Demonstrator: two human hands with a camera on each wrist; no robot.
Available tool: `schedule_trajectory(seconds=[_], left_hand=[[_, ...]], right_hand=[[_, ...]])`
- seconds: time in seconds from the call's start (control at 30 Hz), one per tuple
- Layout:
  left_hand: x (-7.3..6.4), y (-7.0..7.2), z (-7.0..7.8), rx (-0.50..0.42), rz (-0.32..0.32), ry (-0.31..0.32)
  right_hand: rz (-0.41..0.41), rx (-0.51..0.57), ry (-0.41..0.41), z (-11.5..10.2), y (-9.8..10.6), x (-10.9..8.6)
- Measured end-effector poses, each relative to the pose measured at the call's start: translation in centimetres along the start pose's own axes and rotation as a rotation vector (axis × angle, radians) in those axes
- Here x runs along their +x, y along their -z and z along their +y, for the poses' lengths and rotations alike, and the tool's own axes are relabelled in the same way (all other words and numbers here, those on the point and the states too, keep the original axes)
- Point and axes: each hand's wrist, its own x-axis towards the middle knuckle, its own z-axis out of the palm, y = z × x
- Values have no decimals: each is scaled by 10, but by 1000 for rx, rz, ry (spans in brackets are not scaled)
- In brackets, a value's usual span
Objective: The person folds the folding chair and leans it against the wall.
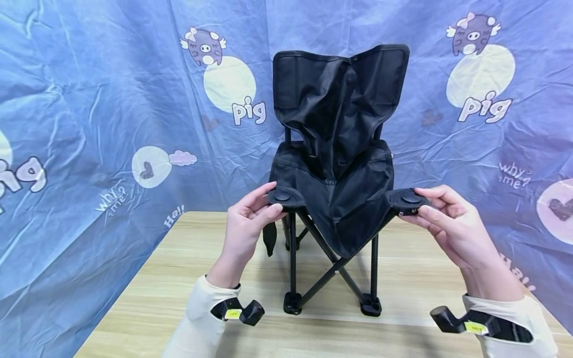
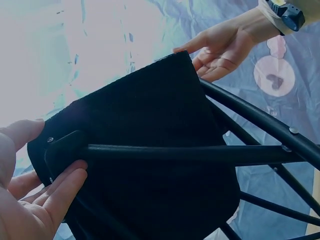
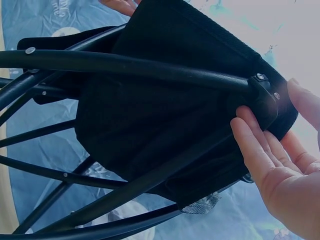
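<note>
A small black folding chair (image 1: 331, 199) stands partly unfolded on the table, its seat fabric sagging in a V and its backrest (image 1: 340, 94) creased down the middle. My left hand (image 1: 250, 214) grips the seat's front left corner, thumb at the edge and fingers beneath. At the front right corner my right hand (image 1: 452, 223) pinches the fabric the same way. From below, the left wrist view shows fingers (image 2: 70, 185) against the corner joint where a leg tube (image 2: 170, 152) ends. The right wrist view shows fingers (image 3: 255, 140) under the other corner joint (image 3: 262, 100).
The chair's crossed front legs (image 1: 335, 271) end in black plastic feet (image 1: 370, 306) on the light wood table (image 1: 179, 278). A black strap (image 1: 269, 238) hangs at the chair's left side. Behind stands a blue curtain (image 1: 112, 99) with pig prints.
</note>
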Motion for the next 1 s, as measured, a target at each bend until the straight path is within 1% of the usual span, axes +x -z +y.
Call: schedule_trajectory(seconds=[0.07,0.3,0.47,0.5,0.53,0.7,0.73,0.77,0.93,1.0], left_hand=[[1,-2,1,-3,-4,0],[2,-6,0,-8,-12,-14],[3,-11,2,-7,-23,-25],[3,-12,2,-7,-26,-26],[3,-13,3,-7,-30,-28],[4,-16,5,-11,-36,-24],[4,-16,5,-11,-36,-23],[4,-17,6,-14,-36,-20],[5,-20,7,-24,-37,-15],[6,-21,7,-26,-39,-16]], right_hand=[[4,-9,0,0,-1,1],[4,43,20,1,-3,4],[4,42,31,1,-6,5],[7,15,31,1,-8,6],[8,15,34,1,-9,6],[46,-126,26,-1,-17,9],[42,-101,27,-1,-18,9],[45,-120,25,-1,-18,10],[45,-121,24,-1,-22,12],[53,-154,22,-2,-24,13]])
